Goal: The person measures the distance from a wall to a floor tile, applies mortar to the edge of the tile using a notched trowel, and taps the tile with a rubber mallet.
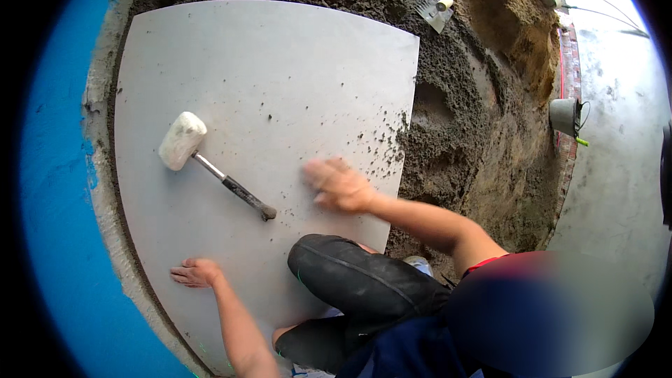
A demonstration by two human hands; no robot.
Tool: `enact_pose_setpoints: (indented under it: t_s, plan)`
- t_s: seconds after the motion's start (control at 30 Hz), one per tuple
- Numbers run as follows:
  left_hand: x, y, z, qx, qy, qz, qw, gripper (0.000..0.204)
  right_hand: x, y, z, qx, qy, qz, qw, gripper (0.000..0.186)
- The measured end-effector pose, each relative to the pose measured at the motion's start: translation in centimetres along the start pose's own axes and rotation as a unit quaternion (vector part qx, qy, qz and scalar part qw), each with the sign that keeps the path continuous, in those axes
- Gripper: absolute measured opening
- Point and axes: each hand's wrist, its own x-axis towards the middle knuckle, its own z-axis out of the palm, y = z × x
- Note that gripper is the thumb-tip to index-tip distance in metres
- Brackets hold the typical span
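Observation:
A large pale grey slab [231, 63] lies flat under both hands. My left hand [196, 273] rests on it near its left edge, palm down with the fingers stretched out, holding nothing. Over the slab's right half is my right hand [339, 183], blurred by motion, its fingers extended and no tool in it. Dark crumbs of mortar [378, 148] are scattered beside it, toward the slab's right edge. Between and beyond my hands lies a mallet [183, 141] with a white head, metal shaft and black grip, touched by neither hand.
A blue wall [56, 168] runs along the left. Dark damp mortar [448, 119] borders the slab, with a trowel [437, 14] at the far right. Farther right are a sand heap [525, 14], a grey bucket [563, 116] and a pale floor [616, 98]. My bent knee [322, 259] is over the slab.

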Motion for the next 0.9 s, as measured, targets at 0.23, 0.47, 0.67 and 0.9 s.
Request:
enact_pose_setpoints:
  t_s: [0.23,0.47,0.67,0.9]
  plan:
    - [1.5,-0.4,3.1,0.201,-0.031,0.042,0.978,0.063,-7.2,18.7,-16.4,-0.201,0.291,0.236,0.905,0.06]
    - [1.2,-10.0,-2.2,0.078,-0.274,0.187,0.94,0.041,-3.1,18.6,-11.1,-0.121,0.161,0.307,0.93,0.062]
    - [-9.4,-13.2,-18.6,-0.232,-0.171,-0.011,0.958,0.029,-8.1,16.9,-13.1,-0.582,0.192,0.072,0.787,0.043]
    - [-37.0,-29.5,-28.8,-0.287,0.082,-0.348,0.889,0.012,-11.1,7.3,-7.8,-0.325,0.003,0.066,0.943,0.036]
